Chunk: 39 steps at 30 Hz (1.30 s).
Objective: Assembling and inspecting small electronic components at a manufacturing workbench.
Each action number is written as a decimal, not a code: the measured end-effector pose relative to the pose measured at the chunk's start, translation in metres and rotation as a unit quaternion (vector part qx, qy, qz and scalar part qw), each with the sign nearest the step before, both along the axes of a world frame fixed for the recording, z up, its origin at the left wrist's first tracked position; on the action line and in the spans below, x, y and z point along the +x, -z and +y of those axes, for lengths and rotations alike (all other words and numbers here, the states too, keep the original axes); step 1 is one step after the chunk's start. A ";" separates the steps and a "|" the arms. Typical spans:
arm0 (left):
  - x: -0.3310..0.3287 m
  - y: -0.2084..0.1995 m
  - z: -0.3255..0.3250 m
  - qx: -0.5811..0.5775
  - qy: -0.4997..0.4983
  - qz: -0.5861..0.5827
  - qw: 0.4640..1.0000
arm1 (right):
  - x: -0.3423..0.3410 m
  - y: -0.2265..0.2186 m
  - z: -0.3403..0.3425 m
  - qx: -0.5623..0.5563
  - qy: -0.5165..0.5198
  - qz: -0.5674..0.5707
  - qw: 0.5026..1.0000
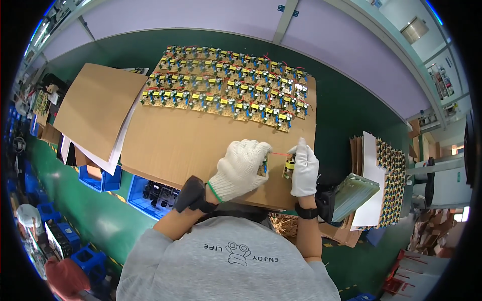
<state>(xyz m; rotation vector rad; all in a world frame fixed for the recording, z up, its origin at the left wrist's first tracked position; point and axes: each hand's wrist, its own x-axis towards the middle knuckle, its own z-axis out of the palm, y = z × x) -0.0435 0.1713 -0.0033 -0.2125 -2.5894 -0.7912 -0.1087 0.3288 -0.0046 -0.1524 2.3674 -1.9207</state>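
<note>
My left hand (243, 163), in a white knitted glove with a green cuff edge, is closed on a small circuit board (263, 166) near the front of the brown cardboard sheet (175, 138). Just to its right, my white-gloved right hand (305, 168) grips a second circuit board (288, 166) with a yellow part on it. A thin red wire (279, 154) runs across the gap between the two hands. Beyond them, several rows of populated circuit boards (216, 98) with yellow, blue and green parts cover the far half of the sheet.
At the left lies another cardboard sheet (100, 103) over white sheets. Blue bins (138, 198) stand below the table's front left. To the right, a white board (369, 175) carries more circuit boards (392, 175), beside a stack of clear greenish sheets (354, 195). A person (65, 276) is at lower left.
</note>
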 end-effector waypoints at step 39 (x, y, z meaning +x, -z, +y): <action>0.037 -0.014 -0.020 -0.059 -0.137 -0.139 0.979 | -0.088 0.002 0.021 0.369 -0.111 0.245 0.890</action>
